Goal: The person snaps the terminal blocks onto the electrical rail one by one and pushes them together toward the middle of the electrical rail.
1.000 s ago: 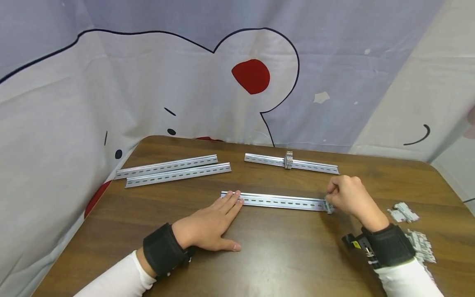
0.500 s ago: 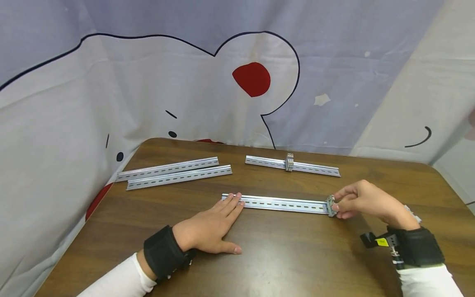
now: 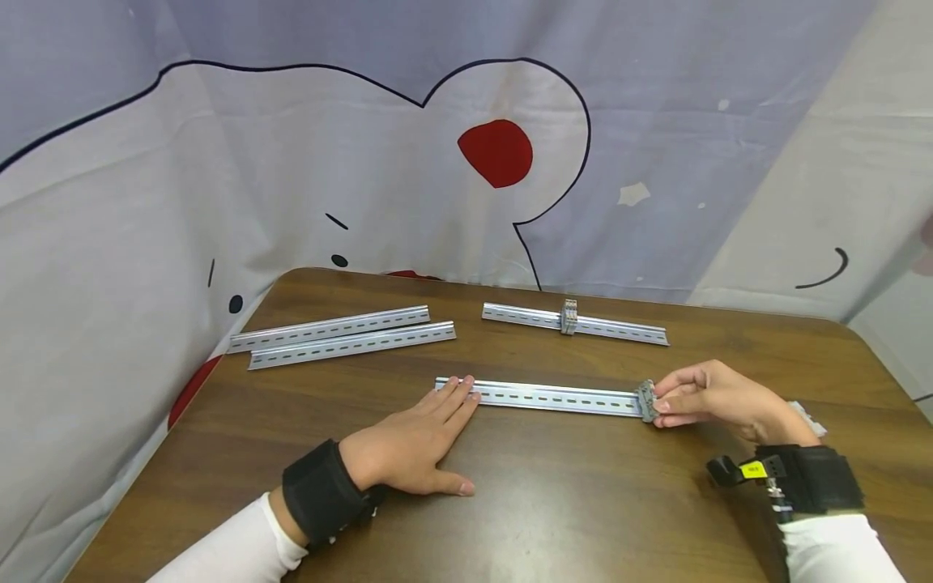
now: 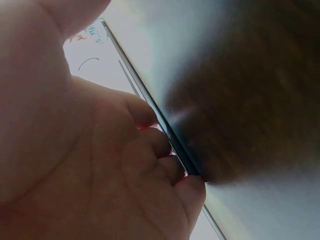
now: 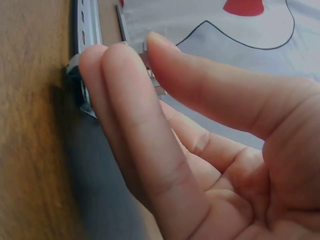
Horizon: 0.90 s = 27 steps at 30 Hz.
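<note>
A silver slotted DIN rail (image 3: pixel 554 397) lies across the middle of the table. At its right end sits a grey terminal block (image 3: pixel 646 401). My right hand (image 3: pixel 717 401) holds this block from its right side, thumb and fingertips against it. In the right wrist view the fingers (image 5: pixel 145 125) cover most of the block, and the rail (image 5: pixel 90 25) runs away behind them. My left hand (image 3: pixel 411 445) lies flat, fingers straight, its fingertips pressing on the rail's left end. The left wrist view shows the palm (image 4: pixel 90 150) and the rail's dark edge under the fingers.
Two bare rails (image 3: pixel 350 344) lie side by side at the back left. Another rail (image 3: pixel 619 327) at the back carries a small group of terminal blocks (image 3: pixel 568 317). A loose pale piece (image 3: pixel 807 419) shows partly behind my right wrist. A printed cloth (image 3: pixel 350 162) hangs behind the table.
My right hand has turned and shifted from above the block to its right side, with the wrist farther right. My left hand stays in place on the rail.
</note>
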Motion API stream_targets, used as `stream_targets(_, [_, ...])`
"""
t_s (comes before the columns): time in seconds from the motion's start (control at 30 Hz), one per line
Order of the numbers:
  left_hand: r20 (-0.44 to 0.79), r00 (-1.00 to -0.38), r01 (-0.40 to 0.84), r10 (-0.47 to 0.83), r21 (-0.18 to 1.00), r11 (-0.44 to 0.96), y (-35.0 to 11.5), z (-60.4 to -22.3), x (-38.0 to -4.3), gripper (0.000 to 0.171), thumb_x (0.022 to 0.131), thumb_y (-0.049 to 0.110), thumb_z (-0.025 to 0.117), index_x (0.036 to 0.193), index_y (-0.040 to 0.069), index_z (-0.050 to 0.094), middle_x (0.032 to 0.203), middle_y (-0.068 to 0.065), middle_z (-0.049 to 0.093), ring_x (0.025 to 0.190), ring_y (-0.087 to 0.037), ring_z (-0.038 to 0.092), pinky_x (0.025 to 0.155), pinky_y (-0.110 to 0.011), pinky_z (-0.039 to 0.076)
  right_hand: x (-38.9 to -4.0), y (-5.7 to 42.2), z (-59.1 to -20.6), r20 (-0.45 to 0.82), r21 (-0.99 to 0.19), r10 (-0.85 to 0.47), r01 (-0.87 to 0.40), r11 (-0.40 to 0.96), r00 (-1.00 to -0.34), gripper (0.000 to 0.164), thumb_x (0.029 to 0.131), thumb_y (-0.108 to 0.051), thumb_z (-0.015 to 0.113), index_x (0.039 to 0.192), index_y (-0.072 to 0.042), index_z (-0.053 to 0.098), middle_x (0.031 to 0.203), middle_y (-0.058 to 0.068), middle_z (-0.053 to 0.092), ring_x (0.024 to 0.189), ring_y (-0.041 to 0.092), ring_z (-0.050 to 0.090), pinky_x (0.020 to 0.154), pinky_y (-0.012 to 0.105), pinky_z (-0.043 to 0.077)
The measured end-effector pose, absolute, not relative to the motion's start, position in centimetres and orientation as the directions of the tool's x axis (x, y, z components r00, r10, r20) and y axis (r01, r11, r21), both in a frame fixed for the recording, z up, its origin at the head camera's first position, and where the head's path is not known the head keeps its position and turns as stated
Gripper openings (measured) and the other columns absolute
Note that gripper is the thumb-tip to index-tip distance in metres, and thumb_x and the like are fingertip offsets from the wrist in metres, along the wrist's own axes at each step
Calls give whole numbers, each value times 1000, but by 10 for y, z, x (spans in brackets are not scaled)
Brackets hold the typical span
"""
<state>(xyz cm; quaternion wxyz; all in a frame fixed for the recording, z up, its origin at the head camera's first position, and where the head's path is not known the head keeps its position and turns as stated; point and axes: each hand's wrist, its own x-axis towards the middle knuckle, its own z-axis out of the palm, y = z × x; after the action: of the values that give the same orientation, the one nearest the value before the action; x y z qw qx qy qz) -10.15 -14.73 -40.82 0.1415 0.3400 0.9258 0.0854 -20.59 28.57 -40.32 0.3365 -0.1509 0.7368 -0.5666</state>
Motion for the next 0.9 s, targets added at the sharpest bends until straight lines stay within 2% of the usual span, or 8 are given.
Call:
stream_targets(0.57, [-202, -729, 605, 654, 256, 754, -147, -410, -102, 104, 88, 65, 56, 156, 2, 8, 163, -17, -5, 150, -33, -2, 120, -44, 13, -200, 245, -409, -319, -937, -556, 167, 307, -768, 42, 89, -5, 69, 117, 21, 52, 98, 17, 70, 86, 27, 72, 82, 39, 56])
stream_targets(0.9, [-212, -731, 599, 648, 255, 759, -147, -409, -102, 104, 88, 65, 56, 156, 3, 7, 163, -16, -6, 150, -32, -3, 120, -44, 13, -196, 216, -413, -303, -944, -534, 172, 281, -789, 40, 87, -5, 72, 113, 21, 57, 92, 17, 72, 78, 23, 72, 74, 36, 58])
